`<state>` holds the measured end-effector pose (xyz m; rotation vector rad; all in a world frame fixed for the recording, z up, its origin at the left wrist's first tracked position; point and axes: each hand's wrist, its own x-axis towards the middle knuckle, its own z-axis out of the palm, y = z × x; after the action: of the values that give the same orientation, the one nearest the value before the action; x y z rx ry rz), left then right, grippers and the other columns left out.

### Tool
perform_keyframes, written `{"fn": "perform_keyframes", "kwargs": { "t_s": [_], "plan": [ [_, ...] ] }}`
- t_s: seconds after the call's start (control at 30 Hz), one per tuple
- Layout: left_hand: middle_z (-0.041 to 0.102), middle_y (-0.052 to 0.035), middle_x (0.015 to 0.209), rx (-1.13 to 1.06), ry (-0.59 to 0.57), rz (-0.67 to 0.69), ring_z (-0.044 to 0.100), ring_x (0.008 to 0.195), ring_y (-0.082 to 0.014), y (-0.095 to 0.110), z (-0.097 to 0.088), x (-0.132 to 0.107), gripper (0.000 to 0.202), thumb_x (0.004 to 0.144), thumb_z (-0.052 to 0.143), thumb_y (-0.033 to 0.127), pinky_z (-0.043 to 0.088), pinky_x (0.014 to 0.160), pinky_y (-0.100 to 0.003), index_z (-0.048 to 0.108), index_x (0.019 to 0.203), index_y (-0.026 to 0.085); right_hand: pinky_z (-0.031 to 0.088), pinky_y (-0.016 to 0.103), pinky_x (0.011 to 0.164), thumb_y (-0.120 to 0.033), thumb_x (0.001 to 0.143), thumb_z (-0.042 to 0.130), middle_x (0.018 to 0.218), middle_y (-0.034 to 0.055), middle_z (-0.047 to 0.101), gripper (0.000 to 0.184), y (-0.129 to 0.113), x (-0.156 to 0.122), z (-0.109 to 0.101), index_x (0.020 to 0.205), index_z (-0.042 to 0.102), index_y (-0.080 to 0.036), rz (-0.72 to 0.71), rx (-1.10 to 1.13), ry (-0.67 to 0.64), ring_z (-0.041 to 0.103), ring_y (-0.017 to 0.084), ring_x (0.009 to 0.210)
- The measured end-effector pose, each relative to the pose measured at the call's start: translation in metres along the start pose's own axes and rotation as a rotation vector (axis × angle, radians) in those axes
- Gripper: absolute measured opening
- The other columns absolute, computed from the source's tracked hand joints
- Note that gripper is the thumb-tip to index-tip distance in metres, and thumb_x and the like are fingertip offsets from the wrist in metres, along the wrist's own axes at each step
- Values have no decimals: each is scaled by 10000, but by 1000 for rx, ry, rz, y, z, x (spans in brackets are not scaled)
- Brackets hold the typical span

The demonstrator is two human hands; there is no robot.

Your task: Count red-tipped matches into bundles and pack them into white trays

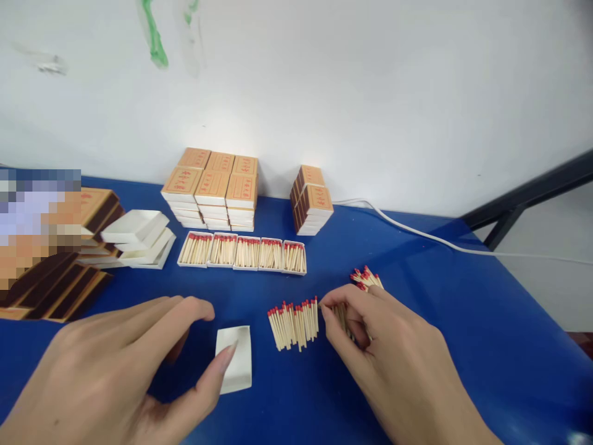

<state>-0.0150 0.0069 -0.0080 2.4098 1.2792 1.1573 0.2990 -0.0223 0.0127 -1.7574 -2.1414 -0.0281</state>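
Note:
My left hand (134, 358) is open, thumb and forefinger apart. Its thumb reaches over an empty white matchbox tray (239, 364) on the blue table. My right hand (384, 346) is closed, thumb and forefinger pinched together, with matchsticks (341, 318) showing in the shade of its curled fingers. Just left of those fingertips lies a loose row of red-tipped matches (294, 324), heads pointing away from me. More matches (367, 278) lie beyond the right hand, partly hidden by it.
Several match-filled trays (248, 253) stand in a line. Behind them are stacked matchboxes (210, 185) and a smaller stack (312, 201). Empty trays (139, 238) and dark-sided box sleeves (60, 290) are piled at left. A white cable (412, 236) crosses the table's back right.

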Motion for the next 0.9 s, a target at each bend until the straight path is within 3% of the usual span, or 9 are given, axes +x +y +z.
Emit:
{"fn": "perform_keyframes", "kwargs": {
  "t_s": [0.13,0.23,0.37,0.57,0.7,0.9],
  "plan": [
    [727,26,802,203,-141,123,715,564,-199,-4,1,-2,358,1030,771,528,507,470,-353,731,1298,294,510,274,478,-268,1109,603,678,-56,668,155,1,1,-1,1065,744,-315,24,29,8,749,193,592],
    [757,4,867,210,-183,107,782,637,-260,-3,3,0,412,1040,742,574,536,467,-394,695,1353,311,519,274,480,-256,1087,592,663,-85,626,202,3,1,-3,1234,724,-300,59,27,26,757,190,585],
    [784,-16,923,140,-192,98,821,714,-283,1,2,0,445,1045,731,588,569,471,-395,693,1399,322,510,263,474,-237,1059,578,672,-83,596,259,5,-1,-3,1301,661,-280,61,0,33,792,209,664],
    [864,-40,1091,171,-214,149,855,792,-294,-1,2,-2,463,1057,754,565,664,571,-423,691,1446,323,505,265,489,-215,1045,571,707,-46,642,287,6,-1,0,1309,661,-284,46,-13,28,828,245,792],
    [838,-28,997,156,-216,155,816,713,-296,-7,4,-5,452,1041,743,543,637,531,-438,704,1434,324,534,272,517,-218,1061,596,746,-39,669,266,7,-1,0,1303,682,-290,53,-3,6,796,236,745],
    [864,-52,1155,220,-269,157,857,851,-299,-13,4,-12,484,1094,667,605,651,616,-407,663,1498,338,573,299,518,-232,1074,670,796,-41,685,243,5,-3,-1,1308,693,-291,53,-19,-3,750,232,676]
  ]
}}
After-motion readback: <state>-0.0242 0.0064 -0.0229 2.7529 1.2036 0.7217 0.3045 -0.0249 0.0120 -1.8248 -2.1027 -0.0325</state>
